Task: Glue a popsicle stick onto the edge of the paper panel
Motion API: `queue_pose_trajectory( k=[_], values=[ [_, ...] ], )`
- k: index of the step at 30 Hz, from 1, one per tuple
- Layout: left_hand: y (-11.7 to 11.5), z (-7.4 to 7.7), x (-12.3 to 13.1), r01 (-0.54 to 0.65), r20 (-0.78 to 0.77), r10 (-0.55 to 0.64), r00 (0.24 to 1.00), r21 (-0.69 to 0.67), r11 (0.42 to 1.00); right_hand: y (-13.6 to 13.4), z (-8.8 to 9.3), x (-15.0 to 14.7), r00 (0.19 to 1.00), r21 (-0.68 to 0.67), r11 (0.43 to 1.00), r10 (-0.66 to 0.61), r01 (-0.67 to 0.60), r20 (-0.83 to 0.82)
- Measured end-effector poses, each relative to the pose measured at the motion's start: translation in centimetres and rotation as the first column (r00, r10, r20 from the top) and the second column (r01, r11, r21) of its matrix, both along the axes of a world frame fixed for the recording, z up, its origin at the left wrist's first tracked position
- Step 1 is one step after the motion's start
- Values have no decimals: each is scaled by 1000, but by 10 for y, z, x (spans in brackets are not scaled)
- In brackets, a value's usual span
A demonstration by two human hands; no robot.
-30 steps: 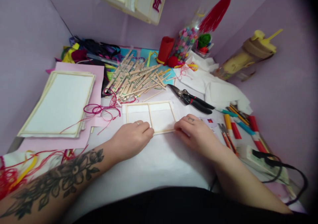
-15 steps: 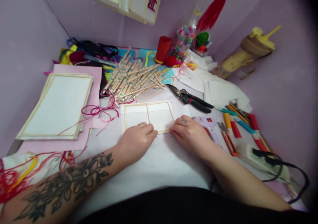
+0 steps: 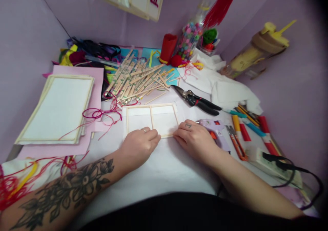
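Observation:
A small rectangular frame of thin wooden sticks [image 3: 151, 116], with one stick across its middle, lies flat on the white table cover in front of me. A strip of white paper [image 3: 139, 111] runs along its far side. My left hand [image 3: 142, 144], ring on a finger, is closed with its fingertips pressed on the frame's near edge, left of the middle. At the near right corner my right hand [image 3: 194, 139] pinches the frame with fingers together. Both hands hide part of the near edge. A purple glue gun [image 3: 216, 130] lies just right of my right hand.
Black-handled pruning shears [image 3: 196, 101] lie behind my right hand. Beyond the frame is a heap of wooden sticks [image 3: 139, 79]. Framed white panels [image 3: 56, 108] are stacked at left near magenta yarn [image 3: 102, 113]. Orange-handled pliers [image 3: 237, 144], markers [image 3: 244, 130] and a power strip [image 3: 271, 166] lie at right.
Both hands keep their grip on the stick frame, which stays in place. The whole view has shifted slightly.

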State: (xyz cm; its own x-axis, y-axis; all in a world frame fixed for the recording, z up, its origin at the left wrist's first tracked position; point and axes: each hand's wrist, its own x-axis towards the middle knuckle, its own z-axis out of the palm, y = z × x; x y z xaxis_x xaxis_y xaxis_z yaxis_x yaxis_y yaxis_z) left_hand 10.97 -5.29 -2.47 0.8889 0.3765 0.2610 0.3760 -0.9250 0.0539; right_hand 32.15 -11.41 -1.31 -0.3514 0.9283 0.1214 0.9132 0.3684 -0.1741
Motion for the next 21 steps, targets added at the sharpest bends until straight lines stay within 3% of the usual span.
queue_pose_trajectory(
  k=[12, 21],
  values=[
    [0, -5, 1, 8, 106, -16, 994, 76, 997, -3, -6, -6, 999, 49, 999, 3, -2, -38],
    [2, -11, 2, -22, 105, 22, 994, 0, 1000, 1, -8, -8, 998, -20, 999, -49, 48, -47]
  ],
)
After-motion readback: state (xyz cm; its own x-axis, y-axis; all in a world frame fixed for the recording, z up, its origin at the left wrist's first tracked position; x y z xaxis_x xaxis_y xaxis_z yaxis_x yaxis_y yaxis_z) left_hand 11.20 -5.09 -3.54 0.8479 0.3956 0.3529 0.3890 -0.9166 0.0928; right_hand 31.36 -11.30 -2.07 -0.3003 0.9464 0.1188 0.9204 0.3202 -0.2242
